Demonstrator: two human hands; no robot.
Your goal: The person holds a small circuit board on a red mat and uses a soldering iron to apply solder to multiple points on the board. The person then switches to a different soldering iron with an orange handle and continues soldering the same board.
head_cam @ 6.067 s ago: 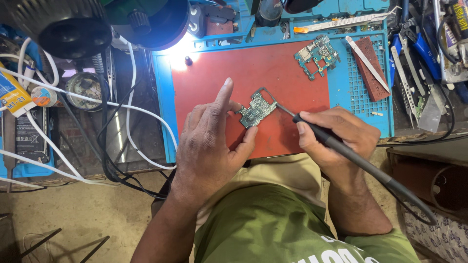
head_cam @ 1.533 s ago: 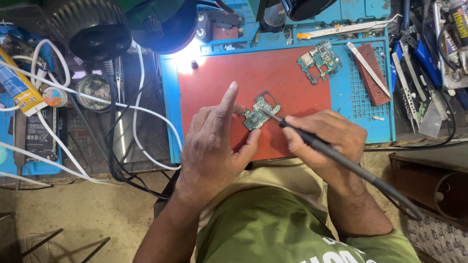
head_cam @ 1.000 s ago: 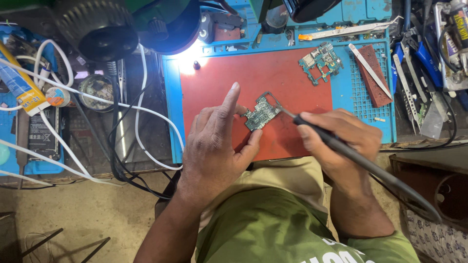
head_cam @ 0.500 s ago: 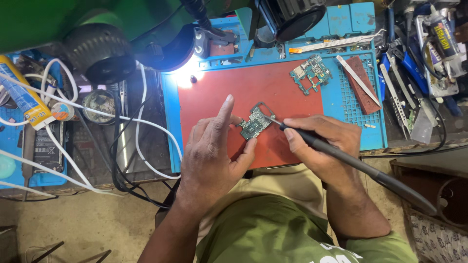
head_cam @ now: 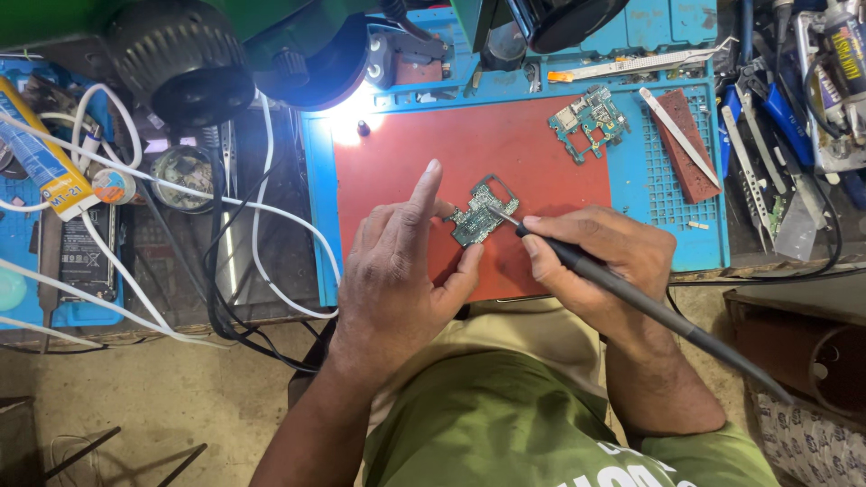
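Note:
My left hand pinches a small green circuit board over the red mat, thumb under the board's near edge and index finger raised straight up. My right hand grips a dark soldering iron like a pen. Its metal tip touches the right side of the board. The iron's handle and cord run off to the lower right.
A second circuit board lies at the mat's far right corner. A blue work mat surrounds the red one. A reddish block, tweezers and tools sit right. White and black cables, a tube, a phone and a lit lamp are left.
The view has shifted a little, so the mat sits lower and farther right. Both hands keep their hold, with the iron's tip staying at the board.

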